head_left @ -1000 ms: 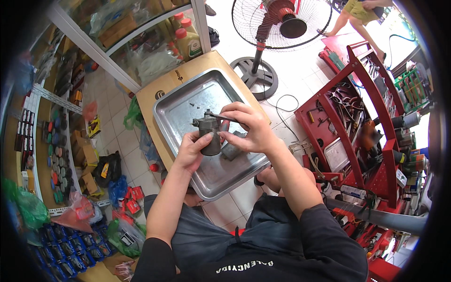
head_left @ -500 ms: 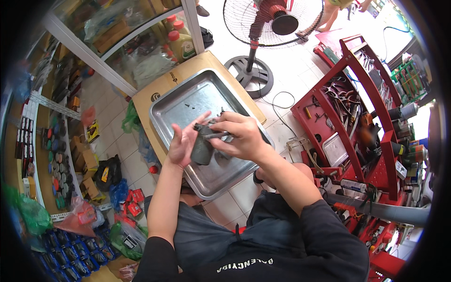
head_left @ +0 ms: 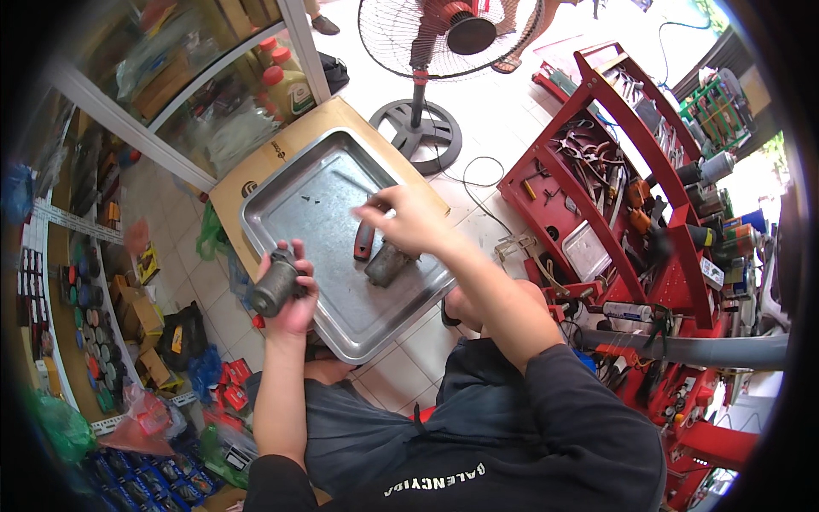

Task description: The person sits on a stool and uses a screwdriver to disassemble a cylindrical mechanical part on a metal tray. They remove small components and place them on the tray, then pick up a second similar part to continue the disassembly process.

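Note:
My left hand (head_left: 299,299) grips a dark cylindrical metal part (head_left: 275,288) over the near left area of a steel tray (head_left: 328,331). Above the tray, my right hand (head_left: 388,218) has its fingers bent just over a red-and-black handle (head_left: 363,241); motion blur hides whether it grips anything. A blurred thin grey tool (head_left: 350,179) shows beyond those fingers, partly hidden. Another grey metal part (head_left: 387,264) lies in the tray beneath my right wrist. Small dark screws (head_left: 309,199) sit in the tray’s upper left area.
A cardboard sheet (head_left: 235,200) supports the tray. Behind it are a glass cabinet (head_left: 213,94) and a standing fan (head_left: 452,38), with another person’s foot (head_left: 324,24) near them. A red tool cart (head_left: 537,213) stands right, its cable trailing on the tiles; cluttered shelves (head_left: 77,282) line the left.
Both hands have separated: my left hand moved down-left with the cylindrical part, and my right hand left that part, moving up and left over the tray. The view has shifted slightly.

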